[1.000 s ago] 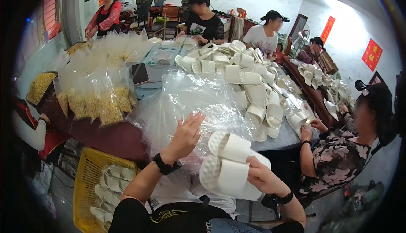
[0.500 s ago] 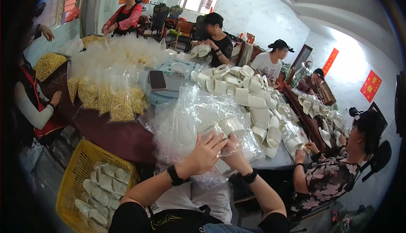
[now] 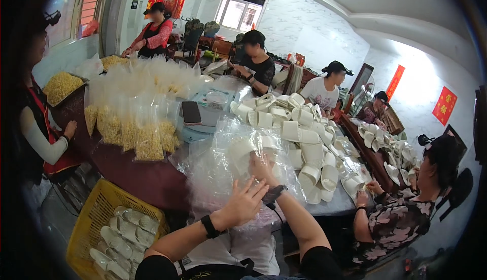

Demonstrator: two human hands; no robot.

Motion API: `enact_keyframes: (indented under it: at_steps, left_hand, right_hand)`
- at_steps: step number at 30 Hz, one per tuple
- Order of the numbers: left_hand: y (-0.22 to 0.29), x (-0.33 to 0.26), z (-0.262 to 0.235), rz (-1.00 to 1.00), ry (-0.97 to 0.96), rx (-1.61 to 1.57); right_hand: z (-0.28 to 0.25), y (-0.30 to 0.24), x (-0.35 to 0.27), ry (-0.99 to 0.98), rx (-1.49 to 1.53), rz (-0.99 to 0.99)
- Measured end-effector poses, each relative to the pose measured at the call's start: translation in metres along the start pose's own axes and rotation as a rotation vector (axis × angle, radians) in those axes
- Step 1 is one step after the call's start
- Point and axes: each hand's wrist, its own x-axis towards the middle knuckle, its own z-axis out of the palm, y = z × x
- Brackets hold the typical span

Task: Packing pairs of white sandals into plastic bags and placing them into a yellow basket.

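Observation:
A pair of white slippers lies under or inside clear plastic at the near middle of the table. My right hand reaches forward onto them, its fingers partly veiled by the plastic and closed about the slippers. Close behind, my left hand is open, its fingers stretched toward my right wrist, with nothing in it. Clear plastic bags are spread flat beneath and around both hands.
A heap of white slippers rises to the right. Left stand bags of yellow pieces, with a phone beside them. Below left, a yellow basket holds bagged slippers. Several people sit or stand around; one person works at my right.
My right hand has moved forward with the slippers, away from my left hand. The left hand has dropped slightly and no longer touches the slippers. The view has shifted a little.

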Motion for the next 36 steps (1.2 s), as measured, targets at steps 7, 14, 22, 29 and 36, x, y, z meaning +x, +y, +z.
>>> enact_keyframes:
  at_steps: [7, 14, 22, 29, 36]
  left_hand:
    - [-0.017, -0.001, -0.018, 0.050, -0.194, -0.226]
    - [-0.064, 0.000, -0.012, -0.118, -0.039, -0.164]
    - [-0.081, -0.011, 0.016, -0.003, -0.341, 0.092]
    - [-0.088, -0.009, 0.001, -0.032, -0.416, 0.134]
    - [-0.095, -0.012, -0.018, 0.205, -0.354, 0.227]
  right_hand:
    - [0.036, -0.007, 0.011, -0.013, -0.039, -0.012]
    - [-0.011, 0.002, -0.073, 0.021, -0.113, -0.232]
    - [-0.158, 0.021, -0.184, -0.604, 0.323, -0.173]
    - [-0.148, 0.070, -0.138, 0.068, -0.090, -0.481]
    - [-0.110, 0.105, -0.136, -0.389, -0.265, -0.460]
